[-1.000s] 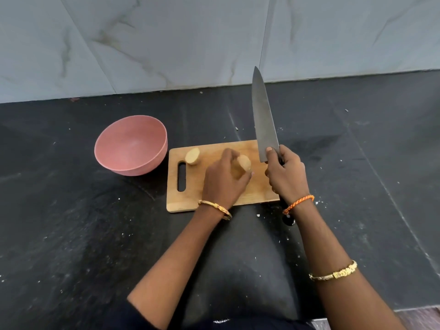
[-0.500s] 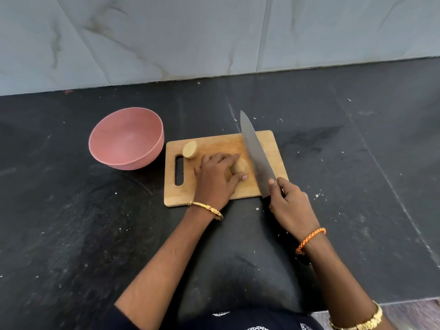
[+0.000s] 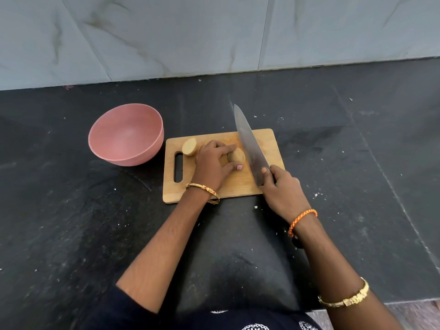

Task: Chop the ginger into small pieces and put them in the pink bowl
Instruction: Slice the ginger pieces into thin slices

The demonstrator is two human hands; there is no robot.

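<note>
Pale wood, the cutting board (image 3: 269,144) is laid on the black counter (image 3: 357,163) with its handle slot toward the pink bowl (image 3: 126,134), which is set just beside the board's left edge, probably so that chopped pieces can be moved across with little travel. Nothing is seen inside the bowl yet.

In the head view (the only one given), one piece of ginger (image 3: 237,156) is pinned to the board by the left hand (image 3: 212,166), the fingers curled over its top and the thumb tucked at its near side, seemingly to keep fingertips behind the cut line. A second, cut piece of ginger (image 3: 189,146) is left near the slot, untouched. The knife (image 3: 250,144) is gripped by the right hand (image 3: 283,194) at the handle, the forefinger laid against the blade's heel; the blade is angled just right of the held ginger, point toward the wall (image 3: 214,32).

Chopping is judged barely begun. Pale specks are scattered over the counter. Between board and bowl nothing stands in the way.
</note>
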